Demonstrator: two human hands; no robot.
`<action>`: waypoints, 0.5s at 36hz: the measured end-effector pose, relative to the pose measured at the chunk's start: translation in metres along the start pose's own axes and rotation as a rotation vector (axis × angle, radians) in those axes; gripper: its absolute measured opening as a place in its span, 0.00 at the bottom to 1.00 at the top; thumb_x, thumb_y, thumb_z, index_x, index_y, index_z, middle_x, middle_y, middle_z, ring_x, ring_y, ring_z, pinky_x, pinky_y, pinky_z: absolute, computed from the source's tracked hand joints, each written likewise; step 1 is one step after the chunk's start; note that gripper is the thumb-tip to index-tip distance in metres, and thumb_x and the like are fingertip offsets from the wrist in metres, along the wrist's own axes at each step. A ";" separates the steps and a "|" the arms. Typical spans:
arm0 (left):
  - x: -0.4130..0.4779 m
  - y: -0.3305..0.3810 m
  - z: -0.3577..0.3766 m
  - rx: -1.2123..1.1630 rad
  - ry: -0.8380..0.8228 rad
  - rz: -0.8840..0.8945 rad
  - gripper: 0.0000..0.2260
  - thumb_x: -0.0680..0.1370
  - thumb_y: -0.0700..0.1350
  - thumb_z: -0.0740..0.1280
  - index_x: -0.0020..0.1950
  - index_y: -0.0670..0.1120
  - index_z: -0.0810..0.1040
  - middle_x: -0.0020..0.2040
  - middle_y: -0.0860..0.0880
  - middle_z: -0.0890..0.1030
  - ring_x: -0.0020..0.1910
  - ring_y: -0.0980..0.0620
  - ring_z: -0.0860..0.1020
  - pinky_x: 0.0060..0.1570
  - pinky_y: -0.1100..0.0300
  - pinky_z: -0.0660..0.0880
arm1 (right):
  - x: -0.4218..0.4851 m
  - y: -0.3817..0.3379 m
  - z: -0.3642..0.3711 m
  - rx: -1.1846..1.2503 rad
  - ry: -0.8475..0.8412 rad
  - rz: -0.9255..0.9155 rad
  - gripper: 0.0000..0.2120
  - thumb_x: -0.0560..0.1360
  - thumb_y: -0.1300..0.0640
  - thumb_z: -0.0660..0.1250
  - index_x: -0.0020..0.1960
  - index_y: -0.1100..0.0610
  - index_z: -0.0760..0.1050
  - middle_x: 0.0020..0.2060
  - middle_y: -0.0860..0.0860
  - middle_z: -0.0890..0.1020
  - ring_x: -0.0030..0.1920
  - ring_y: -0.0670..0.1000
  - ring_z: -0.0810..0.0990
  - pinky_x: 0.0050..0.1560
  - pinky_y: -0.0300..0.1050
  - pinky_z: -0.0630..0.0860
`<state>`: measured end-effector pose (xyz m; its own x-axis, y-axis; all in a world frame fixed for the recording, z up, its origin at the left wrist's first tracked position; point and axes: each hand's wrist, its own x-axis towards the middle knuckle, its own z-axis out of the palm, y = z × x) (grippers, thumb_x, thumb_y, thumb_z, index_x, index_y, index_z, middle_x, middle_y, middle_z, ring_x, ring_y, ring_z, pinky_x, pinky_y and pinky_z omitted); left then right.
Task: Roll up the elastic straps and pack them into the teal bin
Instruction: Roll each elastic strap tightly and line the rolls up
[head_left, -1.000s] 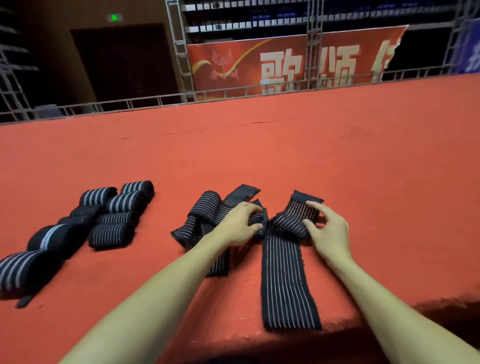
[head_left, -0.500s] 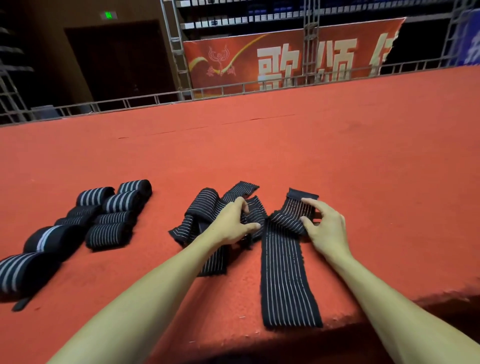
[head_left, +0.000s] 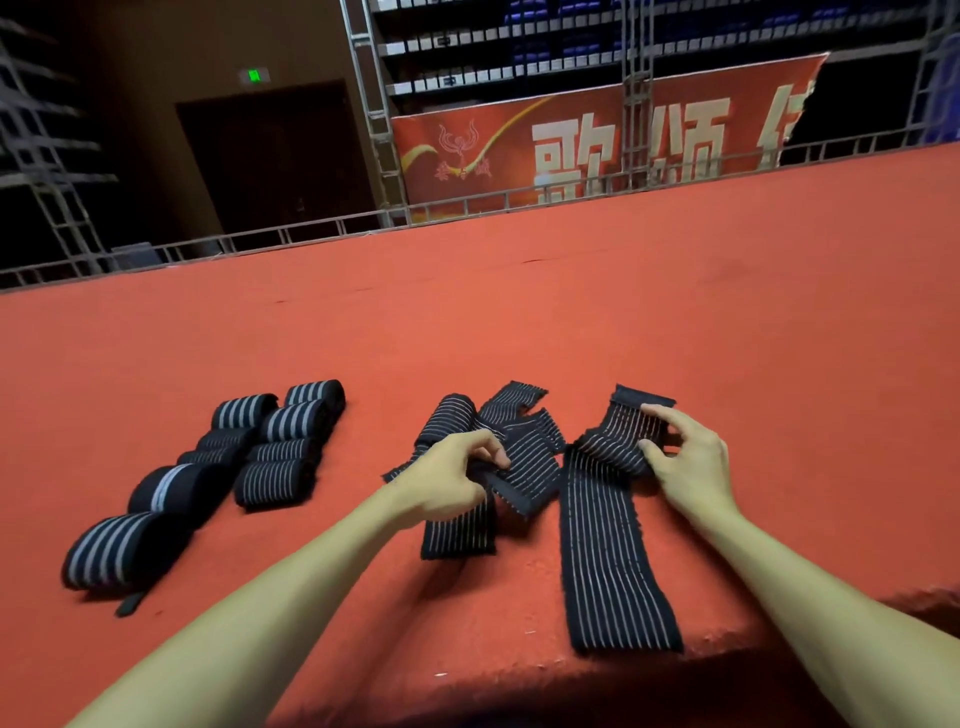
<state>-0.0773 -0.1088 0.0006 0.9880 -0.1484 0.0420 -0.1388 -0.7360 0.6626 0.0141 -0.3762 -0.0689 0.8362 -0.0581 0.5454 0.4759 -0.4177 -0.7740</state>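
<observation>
At the left of the frame, rolled straps (head_left: 270, 470) lie clustered on the red carpet (head_left: 675, 322), in rows slanting toward the upper right. At centre the left hand (head_left: 447, 483) pinches an end in a heap of loose straps (head_left: 524, 441). Just right of it a long strap (head_left: 608, 561) lies flat, its long axis running from the lower edge upward. The right hand (head_left: 688, 462) pinches its bunched upper end.

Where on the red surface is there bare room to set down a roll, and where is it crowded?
Free: red surface behind everything up to the railing, right of the right hand, and between rolled straps and tangled straps. Crowded: between left hand and flat strap.
</observation>
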 end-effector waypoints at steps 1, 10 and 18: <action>-0.002 0.001 -0.005 0.019 0.000 0.019 0.17 0.66 0.32 0.61 0.50 0.48 0.77 0.56 0.49 0.82 0.35 0.56 0.76 0.32 0.63 0.69 | 0.001 -0.005 -0.002 -0.003 -0.009 -0.013 0.20 0.71 0.71 0.72 0.60 0.57 0.81 0.55 0.53 0.84 0.52 0.52 0.81 0.51 0.30 0.71; -0.018 0.028 -0.049 0.041 0.264 0.121 0.12 0.73 0.30 0.67 0.51 0.41 0.83 0.51 0.47 0.85 0.53 0.49 0.82 0.57 0.55 0.78 | 0.041 -0.092 -0.015 0.060 -0.017 -0.207 0.21 0.71 0.72 0.72 0.59 0.56 0.82 0.51 0.45 0.82 0.48 0.49 0.81 0.51 0.32 0.74; -0.037 0.064 -0.092 0.006 0.412 0.248 0.08 0.75 0.38 0.73 0.43 0.52 0.83 0.40 0.54 0.84 0.39 0.56 0.79 0.44 0.60 0.77 | 0.068 -0.163 -0.023 0.104 -0.054 -0.310 0.20 0.72 0.71 0.71 0.58 0.51 0.82 0.50 0.42 0.82 0.44 0.45 0.77 0.45 0.25 0.69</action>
<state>-0.1165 -0.0898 0.1107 0.8692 -0.0465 0.4923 -0.3730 -0.7153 0.5909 -0.0134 -0.3324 0.1018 0.6591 0.1065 0.7445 0.7330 -0.3126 -0.6042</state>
